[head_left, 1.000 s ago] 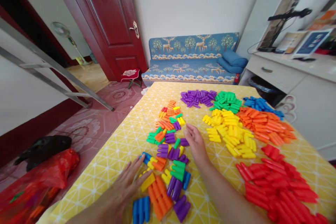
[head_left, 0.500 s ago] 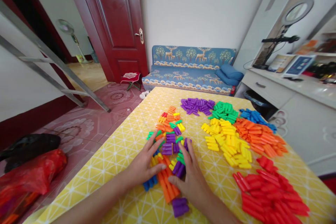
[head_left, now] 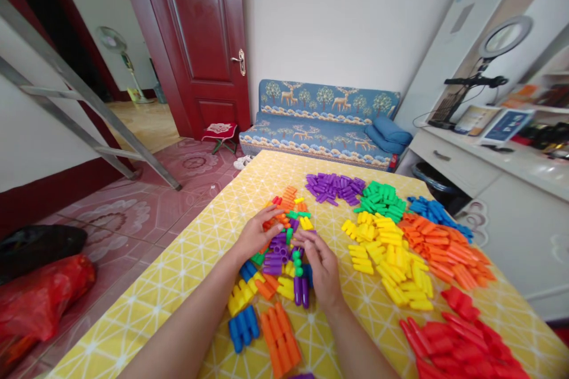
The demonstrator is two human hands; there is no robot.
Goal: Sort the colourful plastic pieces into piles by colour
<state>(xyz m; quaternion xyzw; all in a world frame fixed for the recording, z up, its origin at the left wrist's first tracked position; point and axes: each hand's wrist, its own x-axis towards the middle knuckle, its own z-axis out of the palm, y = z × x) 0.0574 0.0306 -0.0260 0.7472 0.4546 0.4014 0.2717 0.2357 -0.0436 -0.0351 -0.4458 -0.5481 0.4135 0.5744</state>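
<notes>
Hands are further up, on the mixed blocks (head_left: 278, 260); left hand (head_left: 255, 235) and right hand (head_left: 322, 266) curl over them, can't tell if gripping. Right of them, sorted heaps (head_left: 391, 249) look done; this lot doesn't.

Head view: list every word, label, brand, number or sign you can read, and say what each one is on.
No text can be read in this view.
Blue card on the white desk: print too blurred to read.
Booklet beside it: too small to read.
Paper slip on the tall cabinet: blurred.
Plastic pieces: no print visible.
</notes>
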